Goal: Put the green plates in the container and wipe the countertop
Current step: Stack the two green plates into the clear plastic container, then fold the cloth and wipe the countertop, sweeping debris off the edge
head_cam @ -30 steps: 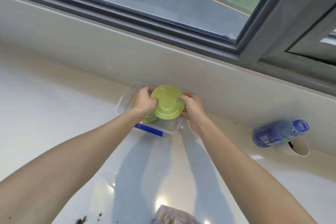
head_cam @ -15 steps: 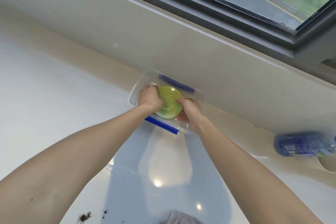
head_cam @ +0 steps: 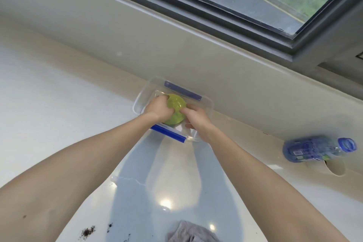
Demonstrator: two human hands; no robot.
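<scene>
Now, at about 7 o'clock on the countertop (head_cam: 49,114), near the low edge of my view, lie dark crumbs (head_cam: 87,232), and a grey cloth (head_cam: 191,234) waits at 6 o'clock beside them. Farther up, near the middle, my left hand (head_cam: 158,109) is closed on the left rim of the green plates (head_cam: 175,111), which sit low inside the clear container (head_cam: 206,104) with blue clips. My right hand (head_cam: 196,119) grips the right rim, the fingers curled over it. The container stands close against the wall under the window.

I judge the plates to be light, stiff plastic, smooth and a little slippery, so the rim on two opposite sides is the good place to hold; they should not break easily if they drop the small way that remains. At 3 o'clock a blue bottle (head_cam: 316,149) lies on its side, well apart from my hands.
</scene>
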